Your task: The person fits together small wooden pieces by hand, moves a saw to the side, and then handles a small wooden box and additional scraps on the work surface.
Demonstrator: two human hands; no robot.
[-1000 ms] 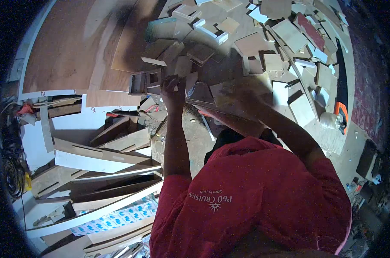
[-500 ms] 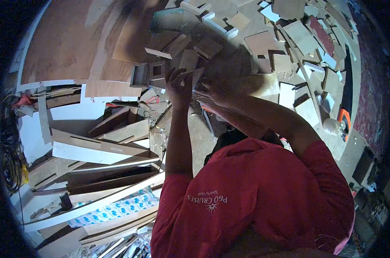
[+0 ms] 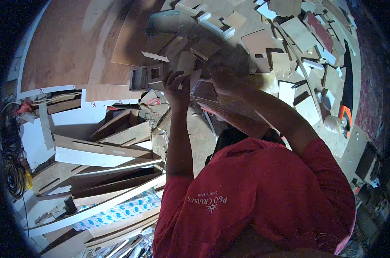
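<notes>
left hand (image 3: pixel 177 89) at wood piece (image 3: pixel 195 78) | right hand (image 3: pixel 224 80) beside it

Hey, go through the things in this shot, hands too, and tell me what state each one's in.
Left hand: raised, fingers bent
Right hand: shadowed, grip unclear
Small wooden piece: between the hands
Small wooden box: open
Cable: coiled
Orange handle: not held
Wood offcuts: scattered
Red shirt: worn

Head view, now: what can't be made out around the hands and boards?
All in the head view:
Right hand: exact grip, lost in shadow and blur.
Piece beside the left hand: full outline, lost in deep shadow.
Large brown board: far end, cut off by the top edge.
</notes>
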